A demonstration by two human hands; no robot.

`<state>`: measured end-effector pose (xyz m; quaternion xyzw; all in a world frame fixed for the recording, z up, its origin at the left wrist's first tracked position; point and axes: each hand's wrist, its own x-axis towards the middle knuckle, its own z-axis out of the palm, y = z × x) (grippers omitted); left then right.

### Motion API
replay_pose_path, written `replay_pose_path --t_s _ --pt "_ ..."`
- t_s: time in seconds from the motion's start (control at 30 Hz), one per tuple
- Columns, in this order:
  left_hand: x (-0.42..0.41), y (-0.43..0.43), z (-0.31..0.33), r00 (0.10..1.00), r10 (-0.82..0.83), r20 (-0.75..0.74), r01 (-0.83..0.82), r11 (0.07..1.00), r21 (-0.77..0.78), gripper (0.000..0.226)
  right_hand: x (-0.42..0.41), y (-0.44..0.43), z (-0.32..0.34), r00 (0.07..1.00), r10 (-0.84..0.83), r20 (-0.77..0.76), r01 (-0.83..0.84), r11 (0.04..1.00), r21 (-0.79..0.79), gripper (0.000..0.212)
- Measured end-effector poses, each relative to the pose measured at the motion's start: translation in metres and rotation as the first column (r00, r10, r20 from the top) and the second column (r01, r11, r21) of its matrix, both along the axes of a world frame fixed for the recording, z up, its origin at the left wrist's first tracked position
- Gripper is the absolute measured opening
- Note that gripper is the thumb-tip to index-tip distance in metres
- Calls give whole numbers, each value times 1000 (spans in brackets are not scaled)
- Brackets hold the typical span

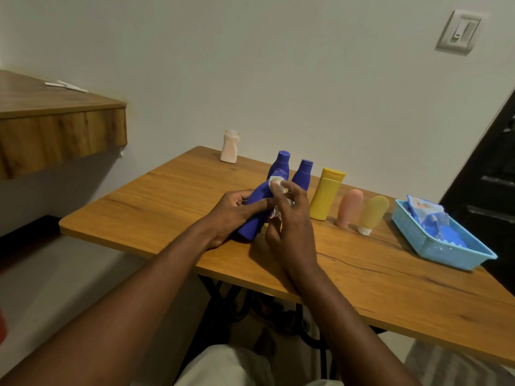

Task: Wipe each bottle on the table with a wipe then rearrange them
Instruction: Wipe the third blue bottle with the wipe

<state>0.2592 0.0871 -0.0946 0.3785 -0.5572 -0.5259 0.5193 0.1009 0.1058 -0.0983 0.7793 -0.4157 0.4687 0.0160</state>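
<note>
The left hand (pixel 233 210) grips a blue bottle (pixel 255 211), tilted above the wooden counter (pixel 167 196), while the right hand (pixel 289 218) is closed on a white wipe (pixel 277 185) pressed against the bottle's upper part. Behind them stand two more blue bottles (pixel 303 174), then a yellow bottle (pixel 326 194), a pink tube (pixel 350 208) and a yellow tube (pixel 372 214) in a row. A white bottle (pixel 230 147) stands apart near the wall, and a blue basket (pixel 434 246) holding a wipes pack sits at the right

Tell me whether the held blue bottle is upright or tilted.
Tilted. The blue bottle leans cap-end away in the left hand, while the right hand presses a wipe on it.
</note>
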Motion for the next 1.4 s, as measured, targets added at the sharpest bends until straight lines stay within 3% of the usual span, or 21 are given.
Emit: replay_pose_path --t_s 0.2,0.4,0.7,0.9,1.07,1.13,1.3,1.4 --pt "-1 3 3 999 -30 21 30 1000 4 34 1 -1 1 987 7 162 -12 999 30 58" --pt "0 0 2 1000 1 -26 -1 1000 -15 35 3 4 4 993 75 97 -81 994 69 53" --pt "0 -3 2 997 45 -58 -48 997 -54 34 6 11 7 992 110 66 -117 988 103 69" --pt "-1 -4 3 998 16 -61 -21 997 -69 55 7 15 16 990 142 7 -142 983 121 91" --pt "-1 -3 2 998 15 -62 -19 997 -71 53 6 -2 16 987 96 129 -113 985 130 58" --pt "-1 -4 2 998 19 -63 -23 998 -63 54 4 -10 17 986 83 146 -102 987 124 58" --pt "2 -7 -1 994 57 -92 -64 995 -74 60 5 -6 6 996 87 13 -88 993 80 67" --pt "2 -6 -1 996 47 -78 -53 995 -85 62 2 -7 7 999 43 -6 -43 999 25 60"
